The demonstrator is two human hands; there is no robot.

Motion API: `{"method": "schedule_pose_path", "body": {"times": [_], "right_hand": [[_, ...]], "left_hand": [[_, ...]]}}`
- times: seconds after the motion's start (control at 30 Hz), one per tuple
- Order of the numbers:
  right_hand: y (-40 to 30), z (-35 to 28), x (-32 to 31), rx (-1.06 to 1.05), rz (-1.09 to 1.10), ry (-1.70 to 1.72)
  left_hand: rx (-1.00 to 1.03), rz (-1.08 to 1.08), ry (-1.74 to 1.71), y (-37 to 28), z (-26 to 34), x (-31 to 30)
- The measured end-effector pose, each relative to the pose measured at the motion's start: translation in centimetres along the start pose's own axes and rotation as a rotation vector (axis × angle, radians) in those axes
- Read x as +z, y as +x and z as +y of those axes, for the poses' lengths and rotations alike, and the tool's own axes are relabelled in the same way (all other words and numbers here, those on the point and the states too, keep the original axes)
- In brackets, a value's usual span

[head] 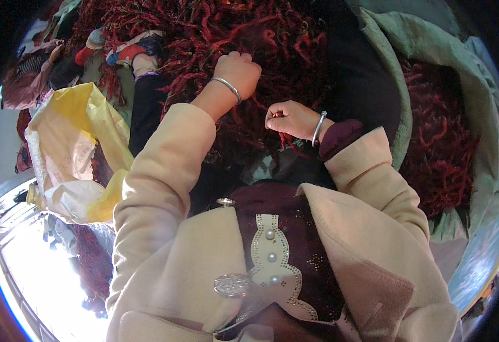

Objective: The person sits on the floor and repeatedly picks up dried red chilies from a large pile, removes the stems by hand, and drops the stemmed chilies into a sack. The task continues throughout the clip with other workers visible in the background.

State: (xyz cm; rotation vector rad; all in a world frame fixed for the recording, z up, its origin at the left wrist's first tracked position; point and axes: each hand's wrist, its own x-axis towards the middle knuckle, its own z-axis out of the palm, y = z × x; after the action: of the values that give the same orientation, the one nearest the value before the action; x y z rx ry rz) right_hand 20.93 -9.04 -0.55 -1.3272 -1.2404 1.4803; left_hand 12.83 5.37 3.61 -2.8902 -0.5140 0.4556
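A heap of dried red chili peppers (215, 25), some with pale stems, lies before me. My left hand (239, 75) is curled into a loose fist over the heap, back of the hand up. Its fingertips are turned away, so whether it holds a pepper is hidden. Lower and to the right, my right hand (291, 119) has its fingers closed on red chili peppers (286, 139); one shows between the fingers and others hang below. Each wrist wears a silver bangle.
At left stands a yellow and white woven sack (76, 149). A grey-green sack (442, 38) with rolled edges holds more red peppers (437, 149) at right. A dark trouser leg (144, 113) stretches beside the heap. Another person (29, 79) sits at far left.
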Motion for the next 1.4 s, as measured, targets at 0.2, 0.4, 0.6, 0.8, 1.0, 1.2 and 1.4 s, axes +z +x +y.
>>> {"method": "schedule_pose_path", "body": {"times": [0.2, 0.4, 0.6, 0.8, 1.0, 1.2, 1.4], "right_hand": [[0.2, 0.1, 0.1, 0.059, 0.025, 0.039], [-0.1, -1.2, -0.3, 0.105, 0.013, 0.35], [-1.3, -3.5, -0.6, 0.131, 0.118, 0.656], [-2.3, -6.4, -0.5, -0.092, -0.036, 0.947], [-2.7, -8.1, 0.2, -0.18, 0.169, 0.958], [-10.9, -10.4, -8.0, -0.335, 0.581, 0.243], [-26.2, -8.6, -16.5, 0.171, 0.906, -0.081]], "left_hand": [[0.011, 0.22, -0.113, -1.3, -1.1, 0.3], [-0.095, 0.355, -0.994, -5.5, -2.2, -2.8], [-0.129, 0.13, -1.739, -9.2, -1.6, -3.6], [-0.009, -0.002, -1.843, -10.5, -1.1, -2.5], [-0.031, 0.046, -1.84, -10.6, -1.1, -1.1], [-0.215, 0.525, -2.063, -10.8, -3.2, -0.8], [-0.085, 0.565, -2.634, -11.0, -4.3, -1.0]]}}
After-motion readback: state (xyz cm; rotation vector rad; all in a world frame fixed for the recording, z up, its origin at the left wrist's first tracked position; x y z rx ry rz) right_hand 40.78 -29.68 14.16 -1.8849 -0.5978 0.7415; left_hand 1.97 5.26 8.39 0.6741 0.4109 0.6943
